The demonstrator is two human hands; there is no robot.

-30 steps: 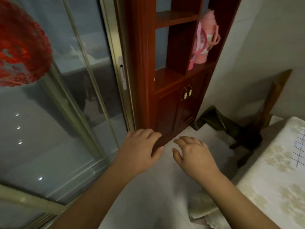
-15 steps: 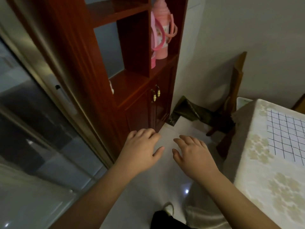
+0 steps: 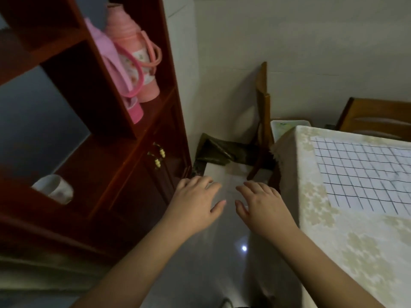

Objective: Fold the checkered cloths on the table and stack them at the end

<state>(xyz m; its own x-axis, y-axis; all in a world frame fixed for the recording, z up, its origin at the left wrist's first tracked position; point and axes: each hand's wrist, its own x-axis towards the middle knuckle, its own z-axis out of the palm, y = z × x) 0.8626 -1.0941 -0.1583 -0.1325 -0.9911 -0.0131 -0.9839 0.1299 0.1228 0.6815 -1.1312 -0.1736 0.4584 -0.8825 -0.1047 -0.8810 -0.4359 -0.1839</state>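
Both hands out front over the floor, nothing in either one, cloth off to the right.

Left hand [image 3: 195,202] and right hand [image 3: 263,205] hover palms down side by side, each grip loose with fingers relaxed and spread. The checkered cloth [image 3: 364,174] lies flat on the counter [image 3: 355,252], which wears a pale floral cover, well apart from both hands. A red-brown cabinet [image 3: 124,174] stands on the left, with pink thermos flasks [image 3: 135,63] on its shelf and a white cup [image 3: 54,188] lower down.

view: swung right off the glass door | checkered cloth [image 3: 364,174]: more visible | cup [image 3: 54,188]: newly visible
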